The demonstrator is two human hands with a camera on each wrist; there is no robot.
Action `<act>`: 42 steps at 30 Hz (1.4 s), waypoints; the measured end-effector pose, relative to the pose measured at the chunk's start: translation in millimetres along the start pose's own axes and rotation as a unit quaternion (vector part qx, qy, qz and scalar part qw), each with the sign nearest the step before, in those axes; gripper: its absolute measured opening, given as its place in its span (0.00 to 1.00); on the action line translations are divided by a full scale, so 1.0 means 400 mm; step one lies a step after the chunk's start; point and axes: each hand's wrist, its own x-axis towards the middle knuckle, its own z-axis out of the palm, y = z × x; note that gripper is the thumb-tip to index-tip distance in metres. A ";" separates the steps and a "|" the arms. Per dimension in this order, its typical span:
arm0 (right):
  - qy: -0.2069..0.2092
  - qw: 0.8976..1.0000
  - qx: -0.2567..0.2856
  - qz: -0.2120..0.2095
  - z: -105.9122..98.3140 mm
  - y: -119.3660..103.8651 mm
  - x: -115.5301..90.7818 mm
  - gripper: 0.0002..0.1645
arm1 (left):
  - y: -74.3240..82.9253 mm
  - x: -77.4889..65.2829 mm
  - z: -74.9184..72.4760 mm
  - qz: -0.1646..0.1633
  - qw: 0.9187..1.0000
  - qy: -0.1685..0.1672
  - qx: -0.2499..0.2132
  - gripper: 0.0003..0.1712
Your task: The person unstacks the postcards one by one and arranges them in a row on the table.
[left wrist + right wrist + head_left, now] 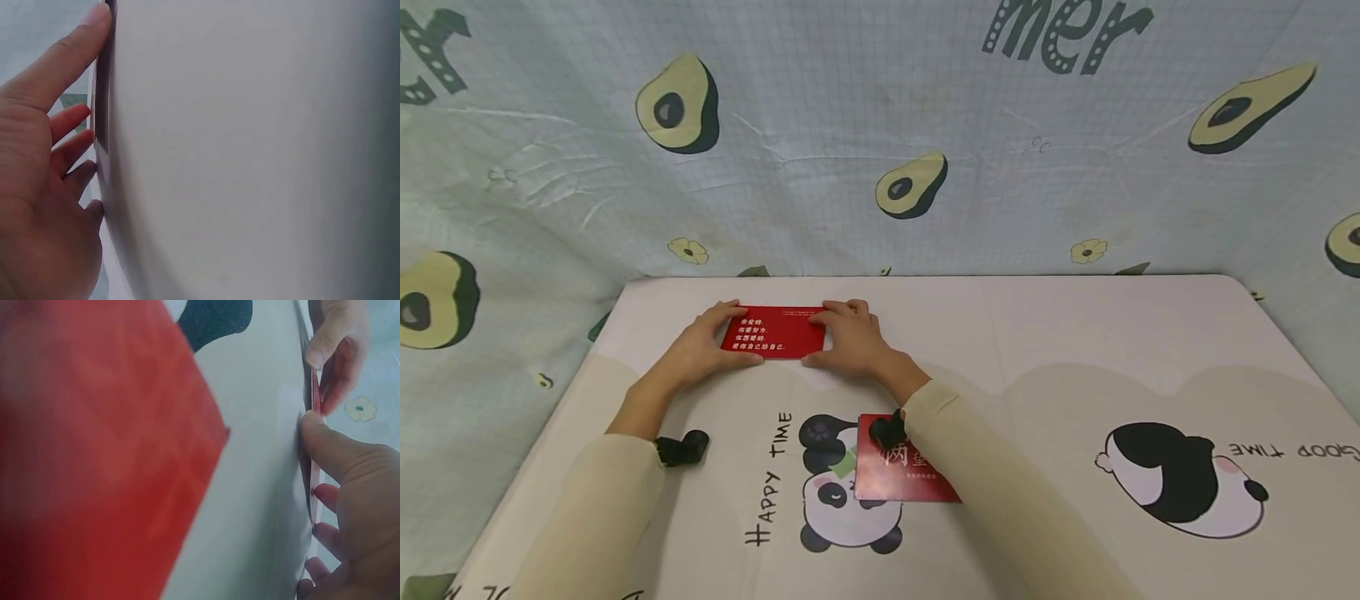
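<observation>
A flat red card (pixel 786 333) with white Chinese lettering lies near the far edge of the table, text facing up. My left hand (pixel 703 340) grips its left end, thumb along the near edge and fingers at the far side. At the right end my right hand (pixel 853 337) holds it the same way. Seen edge-on in the right wrist view, the card (pixel 315 465) is thin, between both hands. In the left wrist view the left thumb and fingertips (pixel 97 15) meet its narrow edge.
A second red card (pixel 902 483), square-cornered with pale lettering, lies under my right forearm, partly hidden by the sleeve and black wrist mount. The tablecloth (pixel 1037 333) bears printed pandas. Behind the table hangs an avocado-print curtain (pixel 812 100).
</observation>
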 end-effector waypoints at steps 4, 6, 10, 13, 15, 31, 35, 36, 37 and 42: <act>0.000 1.000 -0.003 -0.003 -0.001 0.000 -0.002 0.39 | 0.003 0.001 0.002 0.003 1.000 -0.004 -0.001 0.52; -0.001 1.000 -0.002 -0.004 -0.001 0.001 -0.002 0.39 | 0.003 0.001 0.002 0.003 1.000 -0.006 -0.004 0.52; -0.005 1.000 0.001 -0.004 -0.003 0.000 -0.003 0.39 | 0.004 0.001 0.003 0.001 1.000 -0.009 -0.006 0.51; -0.005 1.000 0.002 -0.005 -0.007 0.000 -0.004 0.40 | 0.004 0.002 0.003 -0.001 1.000 -0.008 -0.007 0.52; -0.004 1.000 0.002 -0.007 -0.011 0.000 -0.004 0.40 | 0.005 0.003 0.003 -0.002 1.000 -0.007 -0.007 0.54; -0.018 0.999 0.028 -0.013 -0.046 0.015 -0.013 0.42 | 0.006 0.002 -0.003 0.004 1.000 -0.005 -0.002 0.54; -0.013 0.998 0.054 -0.020 -0.071 0.031 -0.029 0.40 | 0.011 -0.004 -0.007 0.005 1.000 0.006 0.012 0.55; -0.011 0.998 0.057 -0.021 -0.076 0.035 -0.033 0.39 | 0.013 -0.005 -0.008 0.006 1.000 0.009 0.016 0.55; -0.008 0.998 0.058 -0.024 -0.081 0.040 -0.037 0.39 | 0.015 -0.007 -0.010 0.006 1.000 0.011 0.019 0.55; -0.005 0.998 0.052 -0.036 -0.106 0.058 -0.070 0.37 | 0.037 -0.017 -0.011 0.012 0.999 0.025 0.023 0.55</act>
